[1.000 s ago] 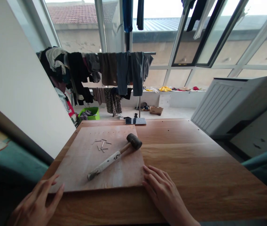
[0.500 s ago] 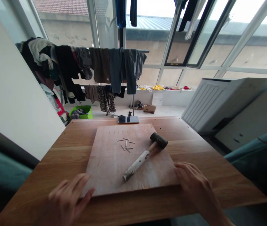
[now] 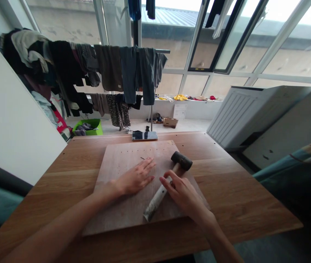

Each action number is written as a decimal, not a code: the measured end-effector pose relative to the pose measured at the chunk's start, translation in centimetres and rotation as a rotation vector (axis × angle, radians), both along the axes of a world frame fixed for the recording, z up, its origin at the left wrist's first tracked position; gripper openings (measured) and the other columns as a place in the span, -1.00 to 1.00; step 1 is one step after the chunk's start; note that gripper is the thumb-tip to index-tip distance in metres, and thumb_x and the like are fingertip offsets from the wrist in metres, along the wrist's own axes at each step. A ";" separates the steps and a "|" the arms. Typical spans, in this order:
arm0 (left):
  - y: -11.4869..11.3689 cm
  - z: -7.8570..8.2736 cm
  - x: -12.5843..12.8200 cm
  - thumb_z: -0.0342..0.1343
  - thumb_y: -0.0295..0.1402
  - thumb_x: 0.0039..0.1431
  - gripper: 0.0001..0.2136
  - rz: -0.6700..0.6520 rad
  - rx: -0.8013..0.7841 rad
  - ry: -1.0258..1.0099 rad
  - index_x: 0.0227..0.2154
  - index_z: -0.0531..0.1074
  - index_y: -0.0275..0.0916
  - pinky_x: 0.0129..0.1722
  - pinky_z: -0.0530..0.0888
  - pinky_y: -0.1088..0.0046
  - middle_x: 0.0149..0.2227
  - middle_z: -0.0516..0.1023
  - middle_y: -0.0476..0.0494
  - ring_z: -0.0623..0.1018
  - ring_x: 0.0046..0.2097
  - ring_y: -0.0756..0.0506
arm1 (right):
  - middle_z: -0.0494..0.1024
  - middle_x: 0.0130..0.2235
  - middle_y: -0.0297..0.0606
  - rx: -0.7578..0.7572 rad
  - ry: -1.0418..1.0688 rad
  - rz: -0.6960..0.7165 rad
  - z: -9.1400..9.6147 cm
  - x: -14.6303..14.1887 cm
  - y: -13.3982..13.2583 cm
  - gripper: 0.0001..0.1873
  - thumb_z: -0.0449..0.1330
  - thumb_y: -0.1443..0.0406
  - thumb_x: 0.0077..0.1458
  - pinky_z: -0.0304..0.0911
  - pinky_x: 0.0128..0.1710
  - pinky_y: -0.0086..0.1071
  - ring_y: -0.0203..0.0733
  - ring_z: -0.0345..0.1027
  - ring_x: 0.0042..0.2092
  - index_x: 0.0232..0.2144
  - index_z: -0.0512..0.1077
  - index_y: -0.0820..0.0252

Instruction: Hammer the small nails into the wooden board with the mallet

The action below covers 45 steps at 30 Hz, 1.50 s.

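A pale wooden board (image 3: pixel 128 208) lies on the table, with a row of small holes along its far side. My left hand (image 3: pixel 137 178) rests over the board's middle, fingers stretched out, covering most of the loose nails. One nail (image 3: pixel 142 158) shows just past its fingertips. A mallet (image 3: pixel 181 160) with a black head and a worn whitish handle lies slantwise on the board. Over that handle is my right hand (image 3: pixel 184 190), its fingers bent and apart; I see no firm grip on the mallet.
The wooden table (image 3: pixel 226 186) extends around the board. A phone (image 3: pixel 144 136) lies at its far edge. Beyond stand a rack of hanging clothes (image 3: pixel 129 73), a green basket (image 3: pixel 98 128) and windows. A white ribbed appliance (image 3: pixel 234 113) is on the right.
Both hands have left the board's near corners and moved inward over it: the left onto the nails, the right to the mallet handle. The view has shifted slightly.
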<state>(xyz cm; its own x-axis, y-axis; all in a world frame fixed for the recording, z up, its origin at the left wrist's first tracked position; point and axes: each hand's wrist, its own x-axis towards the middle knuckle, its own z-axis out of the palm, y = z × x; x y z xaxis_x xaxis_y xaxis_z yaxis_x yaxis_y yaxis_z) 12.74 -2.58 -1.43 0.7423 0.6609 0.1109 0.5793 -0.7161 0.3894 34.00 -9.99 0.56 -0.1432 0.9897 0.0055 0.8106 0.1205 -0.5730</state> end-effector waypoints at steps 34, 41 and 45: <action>1.4 1.8 0.1 0.11 -0.35 0.23 -0.71 -0.005 0.055 -0.150 0.01 0.40 -0.23 0.08 0.43 0.20 -0.01 0.45 -0.24 0.47 0.05 -0.19 | 0.48 -0.05 -0.17 -0.094 0.788 -0.271 -1.7 4.3 -0.9 -0.12 0.20 0.10 0.03 0.27 -0.74 -0.46 -0.27 0.42 -0.53 0.31 -0.12 -0.03; 0.4 4.3 -1.4 0.14 -0.30 0.14 -0.86 0.017 -0.068 0.157 -0.25 0.42 -0.22 -0.29 0.40 0.40 -0.21 0.49 -0.11 0.50 -0.27 -0.10 | 0.54 -0.06 -0.13 0.058 0.229 -0.127 -1.2 5.7 1.3 -0.34 0.09 0.30 0.08 0.40 -0.30 -0.33 -0.17 0.49 -0.33 0.25 0.18 0.13; -0.2 4.3 0.0 0.12 -0.33 0.12 -0.91 0.057 -0.045 0.242 -0.33 0.39 -0.21 -0.31 0.37 0.41 -0.28 0.50 -0.10 0.49 -0.29 -0.11 | 0.56 -0.05 0.01 0.061 0.003 -0.011 -0.7 5.9 2.9 -0.37 0.08 0.30 0.13 0.28 -0.03 -0.23 0.03 0.46 -0.03 0.25 0.19 0.31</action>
